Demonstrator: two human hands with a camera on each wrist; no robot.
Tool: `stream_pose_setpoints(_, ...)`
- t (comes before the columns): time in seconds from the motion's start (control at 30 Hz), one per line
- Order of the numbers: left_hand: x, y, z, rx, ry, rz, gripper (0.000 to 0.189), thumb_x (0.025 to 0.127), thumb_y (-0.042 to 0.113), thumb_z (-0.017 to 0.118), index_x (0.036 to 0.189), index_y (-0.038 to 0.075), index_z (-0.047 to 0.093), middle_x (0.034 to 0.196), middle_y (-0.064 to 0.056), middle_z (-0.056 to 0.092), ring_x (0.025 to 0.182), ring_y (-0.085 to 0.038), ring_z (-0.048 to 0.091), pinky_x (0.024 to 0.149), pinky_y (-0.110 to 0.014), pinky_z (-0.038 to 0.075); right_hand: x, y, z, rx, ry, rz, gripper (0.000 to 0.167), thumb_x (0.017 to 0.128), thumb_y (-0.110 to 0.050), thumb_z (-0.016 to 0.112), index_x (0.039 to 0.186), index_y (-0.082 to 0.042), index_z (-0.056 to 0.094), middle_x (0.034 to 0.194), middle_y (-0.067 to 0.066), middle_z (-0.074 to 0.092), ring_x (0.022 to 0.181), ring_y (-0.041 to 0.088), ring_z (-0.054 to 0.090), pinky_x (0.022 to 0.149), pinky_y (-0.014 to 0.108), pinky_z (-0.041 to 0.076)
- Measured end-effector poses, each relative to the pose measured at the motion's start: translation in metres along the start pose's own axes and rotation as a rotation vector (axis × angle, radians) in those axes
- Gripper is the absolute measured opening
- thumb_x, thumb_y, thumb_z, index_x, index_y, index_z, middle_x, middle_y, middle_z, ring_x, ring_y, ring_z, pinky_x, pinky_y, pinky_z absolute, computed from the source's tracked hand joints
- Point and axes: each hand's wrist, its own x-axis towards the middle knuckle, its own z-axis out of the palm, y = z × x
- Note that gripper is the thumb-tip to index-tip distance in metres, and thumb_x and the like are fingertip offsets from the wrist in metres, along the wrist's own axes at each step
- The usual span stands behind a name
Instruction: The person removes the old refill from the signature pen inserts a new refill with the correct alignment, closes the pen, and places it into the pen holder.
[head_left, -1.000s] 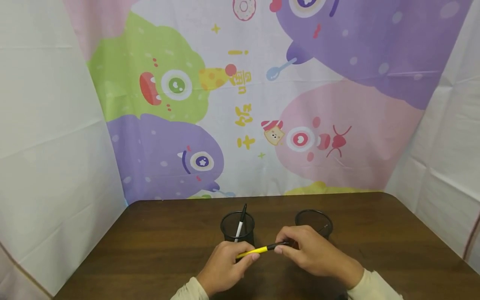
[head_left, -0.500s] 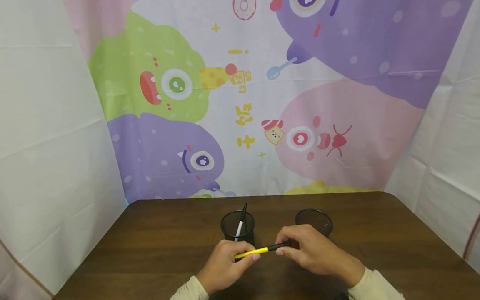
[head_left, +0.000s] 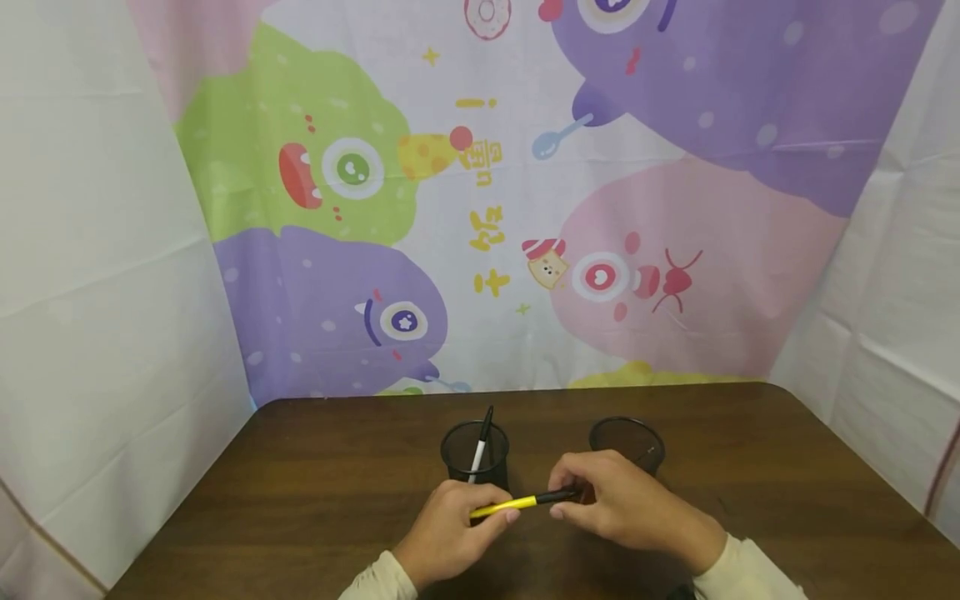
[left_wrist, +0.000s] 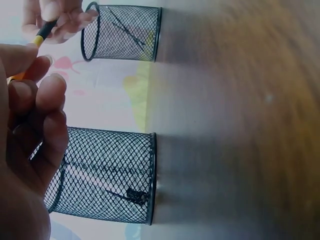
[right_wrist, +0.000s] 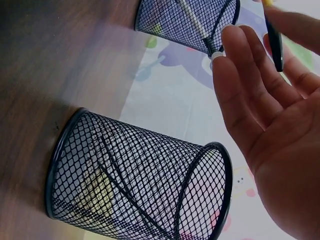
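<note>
A yellow marker with a black end point(head_left: 513, 504) lies sideways between the two hands. My left hand point(head_left: 453, 529) pinches its yellow part between thumb and fingers. At the black end, my right hand point(head_left: 626, 504) has its thumb and fingertips spread around the marker. Its straight fingers point(right_wrist: 240, 95) show in the right wrist view, with the dark end point(right_wrist: 274, 47) beside them. Behind the left hand stands a black mesh pen cup point(head_left: 442, 454), holding a white marker with a black end point(head_left: 480, 450). A second mesh cup point(right_wrist: 135, 170) is behind the right hand.
Both cups stand on a dark brown wooden table point(head_left: 300, 475). Thin dark lines cross inside the right cup; what they are, I cannot tell. A cartoon-printed cloth point(head_left: 480, 350) hangs at the table's back, with white cloth point(head_left: 97, 275) on both sides.
The right thumb and fingertips have parted from the marker's black end, showing more of it. The left hand and marker have hardly moved.
</note>
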Motion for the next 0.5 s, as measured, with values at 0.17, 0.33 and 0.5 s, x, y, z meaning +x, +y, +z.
stream_pose_setpoints(0.17, 0.0010, 0.0003, -0.0012, 0.018, -0.015, 0.005, 0.007, 0.094, 0.023, 0.073, 0.091, 0.017, 0.075, 0.081, 0.016, 0.067, 0.062, 0.007, 0.048, 0.059, -0.011, 0.042, 0.0000, -0.0006, 0.0004, -0.018, -0.022, 0.015, 0.020, 0.096, -0.031, 0.070, 0.106, -0.015, 0.070, 0.096, -0.015, 0.066, 0.083, 0.002, 0.062, 0.070, 0.029, 0.054)
stream_pose_setpoints(0.33, 0.0008, 0.0008, -0.0012, 0.019, -0.026, 0.019, 0.005, 0.093, 0.020, 0.073, 0.092, 0.016, 0.075, 0.083, 0.015, 0.068, 0.063, 0.007, 0.048, 0.059, -0.011, 0.043, 0.0004, -0.0008, 0.0021, -0.081, -0.043, 0.013, 0.019, 0.100, -0.035, 0.064, 0.103, -0.019, 0.072, 0.094, -0.018, 0.065, 0.079, 0.000, 0.058, 0.070, 0.025, 0.051)
stream_pose_setpoints(0.5, 0.0001, 0.0015, -0.0013, 0.008, -0.036, -0.018, 0.004, 0.092, 0.021, 0.074, 0.092, 0.017, 0.075, 0.081, 0.017, 0.066, 0.061, 0.006, 0.046, 0.057, -0.011, 0.041, -0.0001, -0.0018, 0.0031, -0.085, -0.048, 0.013, 0.015, 0.101, -0.033, 0.062, 0.098, -0.022, 0.073, 0.091, -0.019, 0.064, 0.078, -0.001, 0.058, 0.069, 0.025, 0.050)
